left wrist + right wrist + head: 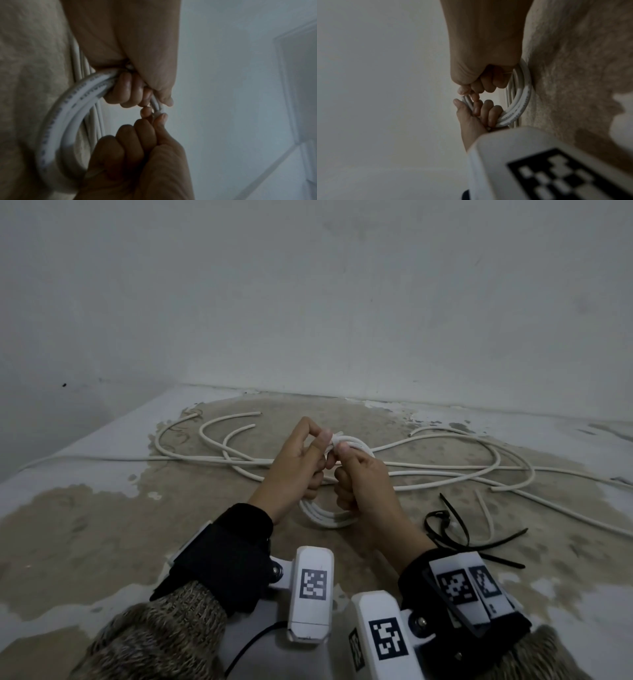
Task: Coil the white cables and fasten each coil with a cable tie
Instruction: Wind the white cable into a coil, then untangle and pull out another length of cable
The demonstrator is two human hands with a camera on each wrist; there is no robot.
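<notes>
Both grips closed on one coil (329, 517) of white cable at the centre of the head view: left hand (294, 470) curled round the left side of the ring, thumb and forefinger pinching the top of it; right hand (363, 484) curled round the right side, fingertips pinching just beside the left thumb. Coil held upright off the desk (85, 529), its plane facing the wearer, lower arc hanging below the two fists. In the left wrist view, several turns of the ring (56, 129) sweeping down the left of the frame, a short white end nipped between the fingertips near centre; whether cable end or tie, too small to tell. Loose white cables (445, 470) sprawled across the middle of the head view behind the hands, long runs lying left to right. Black cable ties (459, 529) lying flat at lower right, just beside the right wrist and well apart from the left hand. Probably a job for the right hand, then: release, reach down-right for a tie, left hand alone keeping the turns together. Risk: springy turns fanning out once one hand lets go.
</notes>
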